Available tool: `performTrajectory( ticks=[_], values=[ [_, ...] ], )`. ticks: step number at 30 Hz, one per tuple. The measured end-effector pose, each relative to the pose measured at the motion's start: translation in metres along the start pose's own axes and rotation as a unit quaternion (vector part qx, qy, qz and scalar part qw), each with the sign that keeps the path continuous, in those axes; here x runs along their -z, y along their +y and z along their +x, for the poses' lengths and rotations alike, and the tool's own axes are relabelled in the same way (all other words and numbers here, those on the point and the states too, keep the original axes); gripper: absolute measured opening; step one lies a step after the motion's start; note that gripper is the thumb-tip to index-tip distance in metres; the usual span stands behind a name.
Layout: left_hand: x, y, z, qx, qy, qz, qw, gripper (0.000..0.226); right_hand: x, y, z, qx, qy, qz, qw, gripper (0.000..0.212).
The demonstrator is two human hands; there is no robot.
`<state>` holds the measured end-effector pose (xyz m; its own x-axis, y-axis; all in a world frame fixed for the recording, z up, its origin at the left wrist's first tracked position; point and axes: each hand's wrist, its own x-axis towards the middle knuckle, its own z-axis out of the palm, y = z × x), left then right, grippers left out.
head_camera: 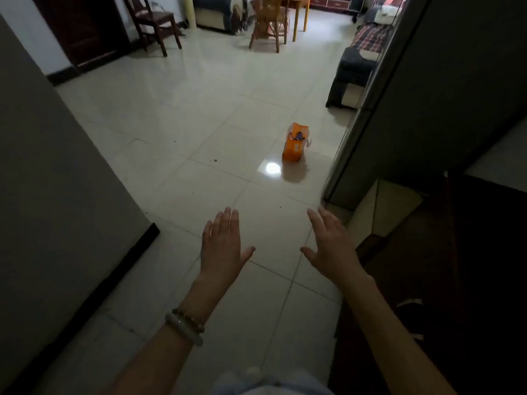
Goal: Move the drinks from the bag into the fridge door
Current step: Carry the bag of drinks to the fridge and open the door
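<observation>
Hands first, from the head camera: the left hand (224, 246) and the right hand (329, 246) are stretched forward over the pale glossy tiled floor (176, 124), backs up, fingers straight and slightly spread, thumbs pointing toward each other. Both are fully open and hold nothing. Two bracelets (186, 326), one of pale stone and one of brown beads, sit on the left wrist.

Well ahead of the hands, the small orange paper bag (295, 143) stands upright on the tiles with its top open; something dark shows inside, too small to tell apart. A bright spot of reflected light (273, 168) lies on the floor just beside the bag's near corner. To the right of the bag rises the tall dark grey fridge (445, 89), its door shut from what shows here.

Farther back stand a dark wooden chair (151, 21), a light wooden chair (269, 21) and a low dark sofa (356, 67). A grey wall (51, 181) fills the left side.
</observation>
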<state>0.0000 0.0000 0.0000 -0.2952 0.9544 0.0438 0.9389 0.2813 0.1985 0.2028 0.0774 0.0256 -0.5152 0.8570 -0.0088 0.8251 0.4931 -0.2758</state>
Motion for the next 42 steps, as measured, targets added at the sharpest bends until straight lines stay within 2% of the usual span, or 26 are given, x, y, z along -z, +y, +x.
performTrajectory(
  ticks=[9,16,27,33,37,42],
  values=[
    [-0.004,-0.031,0.029,-0.005,-0.005,-0.010,1.000,0.087,-0.004,-0.015,0.037,-0.001,0.034,0.004,0.999,0.084],
    [-0.014,-0.047,0.086,0.002,0.008,-0.020,1.000,0.087,-0.006,-0.016,0.099,0.010,0.036,0.016,0.999,0.084],
    [-0.018,-0.051,0.280,-0.001,-0.003,0.004,1.000,0.087,0.002,0.019,0.277,0.008,0.049,0.046,0.998,0.084],
    [-0.015,-0.042,0.385,0.011,-0.013,-0.014,1.000,0.086,0.018,0.042,0.377,-0.027,0.062,0.055,0.996,0.083],
    [-0.013,-0.042,0.439,0.011,-0.013,-0.015,1.000,0.086,0.025,0.051,0.431,-0.011,0.059,0.044,0.997,0.084],
    [-0.017,-0.050,0.501,0.033,-0.022,-0.019,0.999,0.086,0.030,0.072,0.488,-0.032,0.055,0.037,0.997,0.085]
  ],
)
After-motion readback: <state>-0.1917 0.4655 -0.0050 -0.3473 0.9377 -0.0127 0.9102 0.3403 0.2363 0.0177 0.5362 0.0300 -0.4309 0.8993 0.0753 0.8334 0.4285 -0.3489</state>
